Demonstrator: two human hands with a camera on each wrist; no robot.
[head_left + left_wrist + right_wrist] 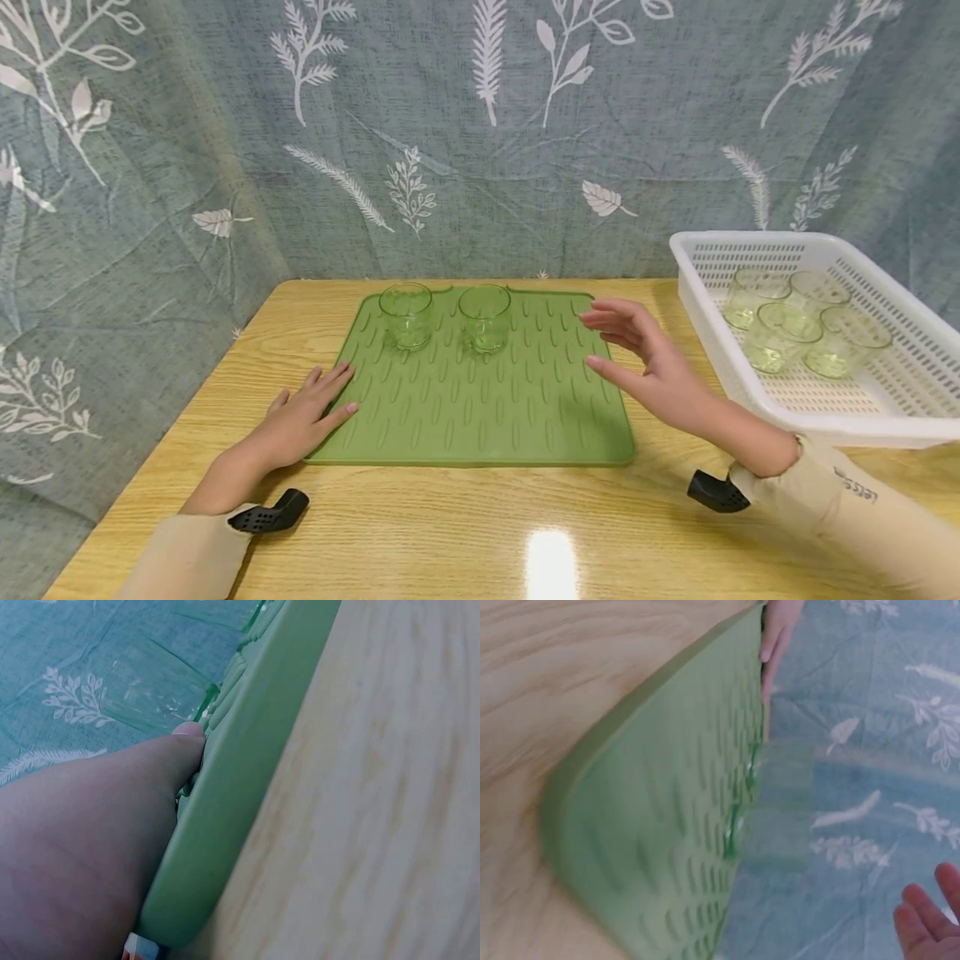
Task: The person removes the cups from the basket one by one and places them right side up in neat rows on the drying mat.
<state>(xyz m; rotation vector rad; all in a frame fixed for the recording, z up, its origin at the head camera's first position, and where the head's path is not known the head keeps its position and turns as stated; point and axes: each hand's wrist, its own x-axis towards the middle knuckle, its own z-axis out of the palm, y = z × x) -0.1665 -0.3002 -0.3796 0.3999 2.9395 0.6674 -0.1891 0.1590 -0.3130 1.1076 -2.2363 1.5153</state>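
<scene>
Two clear green drinking glasses stand upright on a green ribbed mat (480, 417): the left glass (408, 321) and the right glass (486, 323), both near its back edge. My left hand (303, 421) rests flat at the mat's left edge, its thumb and fingertips touching the mat; the left wrist view shows the thumb (184, 754) against the rim. In the air over the mat's right edge is my right hand (648, 362), fingers loosely bent and apart from the thumb, holding nothing. Its fingertips (913, 919) appear at the lower right of the right wrist view.
A white perforated plastic basket (712, 358) stands to the right on the wooden table (420, 525), with several more green glasses (783, 333) inside. Behind the table hangs a blue-grey curtain (450, 208) with white leaf prints, which also runs along the left side.
</scene>
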